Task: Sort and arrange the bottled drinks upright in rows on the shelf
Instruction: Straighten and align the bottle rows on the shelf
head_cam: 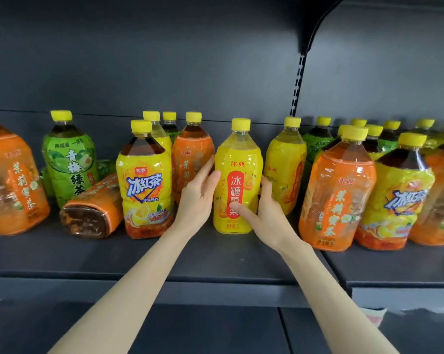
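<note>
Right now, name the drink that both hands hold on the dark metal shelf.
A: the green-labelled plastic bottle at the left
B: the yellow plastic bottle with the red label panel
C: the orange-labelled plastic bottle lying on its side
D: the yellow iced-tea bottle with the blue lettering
B: the left hand and the right hand both grip the yellow plastic bottle with the red label panel, which stands upright between them with a thumb on its front from each side.

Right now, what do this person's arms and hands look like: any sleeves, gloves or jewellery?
The left forearm and right forearm are bare to the frame's edge: no sleeves, gloves, watch or bracelet show. The left hand may carry a thin ring, too small to tell; the right hand shows none.
</note>
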The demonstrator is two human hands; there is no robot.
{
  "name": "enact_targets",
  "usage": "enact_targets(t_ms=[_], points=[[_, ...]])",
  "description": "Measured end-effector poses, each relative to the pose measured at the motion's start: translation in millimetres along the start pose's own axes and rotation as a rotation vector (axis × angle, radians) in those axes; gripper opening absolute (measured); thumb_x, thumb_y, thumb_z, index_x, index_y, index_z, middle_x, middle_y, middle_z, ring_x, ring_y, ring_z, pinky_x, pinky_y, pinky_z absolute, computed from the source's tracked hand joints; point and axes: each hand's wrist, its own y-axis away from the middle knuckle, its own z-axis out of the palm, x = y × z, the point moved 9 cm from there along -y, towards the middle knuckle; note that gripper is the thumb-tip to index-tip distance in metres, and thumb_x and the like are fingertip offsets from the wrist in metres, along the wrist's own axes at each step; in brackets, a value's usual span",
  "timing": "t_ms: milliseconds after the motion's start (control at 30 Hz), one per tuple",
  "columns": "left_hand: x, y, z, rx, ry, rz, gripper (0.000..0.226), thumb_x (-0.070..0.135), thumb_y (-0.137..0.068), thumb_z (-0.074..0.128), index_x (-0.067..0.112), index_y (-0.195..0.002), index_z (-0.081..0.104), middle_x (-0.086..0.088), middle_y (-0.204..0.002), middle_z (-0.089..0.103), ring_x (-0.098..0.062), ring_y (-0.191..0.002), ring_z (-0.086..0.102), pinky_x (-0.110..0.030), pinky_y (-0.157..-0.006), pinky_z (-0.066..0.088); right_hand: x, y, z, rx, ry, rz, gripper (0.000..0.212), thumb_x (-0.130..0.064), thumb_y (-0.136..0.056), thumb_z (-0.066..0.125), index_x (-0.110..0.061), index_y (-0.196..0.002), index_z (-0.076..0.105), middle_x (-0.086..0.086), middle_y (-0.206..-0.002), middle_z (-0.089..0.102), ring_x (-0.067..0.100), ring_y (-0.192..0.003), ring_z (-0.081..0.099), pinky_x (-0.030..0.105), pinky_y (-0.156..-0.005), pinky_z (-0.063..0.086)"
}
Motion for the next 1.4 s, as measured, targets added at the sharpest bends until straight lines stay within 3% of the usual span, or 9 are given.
enact_targets(t_ms=[67,200,333,567,733,967,1100,1233,1400], points=[[5,5,-8,-0.01,-0.086,-0.011,0.045,0.027,-0.098,0.046,0.019,-0.142,0.041,0.001,-0.133,0.055,-0.012,-0.118,0.055,-0.031,-0.091,0.052,-7,6,-6,0.017,0.161,-0.008,0.086,-0.048,-0.084,0.062,-0.017,-0.15,0.017,0.002,-0.142,0.048,0.02,-0.123,0.054,0.039,-0.096,0.052],[25,23,-30,0.046,-0.242,0.059,0.016,0.025,-0.092,0.059,0.019,-0.104,0.068,0.003,-0.092,0.071,-0.01,-0.084,0.069,-0.024,-0.074,0.056,-30,28,-26,0.195,0.405,-0.083,0.053,-0.035,-0.093,0.06,-0.012,-0.138,0.043,0.006,-0.131,0.056,0.026,-0.107,0.063,0.045,-0.083,0.056],[33,52,-63,0.132,-0.31,0.098,0.012,0.026,-0.09,0.06,0.02,-0.089,0.069,0.008,-0.081,0.071,-0.005,-0.076,0.067,-0.019,-0.071,0.053,-62,50,-20,0.265,0.277,-0.202,0.026,-0.025,-0.093,0.062,-0.011,-0.115,0.063,0.003,-0.115,0.061,0.018,-0.093,0.065,0.037,-0.072,0.058],[30,91,-151,0.366,-0.387,0.141,0.011,0.017,-0.09,0.063,0.01,-0.086,0.07,0.005,-0.077,0.067,-0.001,-0.075,0.061,-0.011,-0.059,0.043,-95,45,50,0.172,0.087,-0.202,0.013,-0.017,-0.092,0.063,-0.009,-0.102,0.067,-0.003,-0.101,0.059,0.007,-0.083,0.062,0.018,-0.068,0.05],[14,98,-217,0.427,-0.474,0.145,0.009,0.014,-0.089,0.064,0.007,-0.092,0.068,0.0,-0.091,0.063,-0.019,-0.089,0.058,-0.031,-0.075,0.048,-112,36,106,0.254,0.02,-0.173,0.032,-0.023,-0.088,0.07,-0.013,-0.117,0.06,-0.003,-0.112,0.055,0.018,-0.097,0.061,0.041,-0.08,0.055],[-63,60,-251,0.176,-0.449,-0.321,0.061,0.057,-0.086,0.053,0.011,-0.127,0.048,-0.01,-0.126,0.05,-0.026,-0.115,0.049,-0.033,-0.093,0.035,-102,23,138,0.469,-0.027,0.03,0.081,-0.04,-0.079,0.076,-0.01,-0.142,0.035,0.007,-0.137,0.043,0.022,-0.127,0.044,0.045,-0.101,0.046],[-103,45,-240,-0.01,-0.204,-0.619,0.094,0.074,-0.077,0.05,0.008,-0.142,0.034,-0.009,-0.139,0.047,-0.028,-0.125,0.047,-0.042,-0.105,0.037,-89,10,148,0.356,-0.2,0.135,0.095,-0.051,-0.075,0.073,-0.024,-0.15,0.02,-0.01,-0.136,0.049,0.009,-0.12,0.053,0.032,-0.098,0.049],[-116,36,-235,-0.084,-0.198,-0.681,0.097,0.075,-0.073,0.053,0.004,-0.139,0.039,-0.013,-0.133,0.051,-0.03,-0.119,0.051,-0.044,-0.101,0.043,-85,8,157,0.31,-0.206,0.147,0.094,-0.063,-0.069,0.063,-0.031,-0.148,0.022,-0.035,-0.108,0.049,-0.012,-0.093,0.057,0.003,-0.066,0.045],[-116,47,-234,-0.04,-0.126,-0.63,0.087,0.066,-0.08,0.054,0.004,-0.139,0.037,-0.012,-0.134,0.05,-0.03,-0.12,0.05,-0.045,-0.103,0.039,-85,7,158,0.314,-0.193,0.12,0.092,-0.061,-0.072,0.06,-0.025,-0.149,0.022,-0.017,-0.12,0.054,0.0,-0.1,0.059,0.007,-0.07,0.046]])
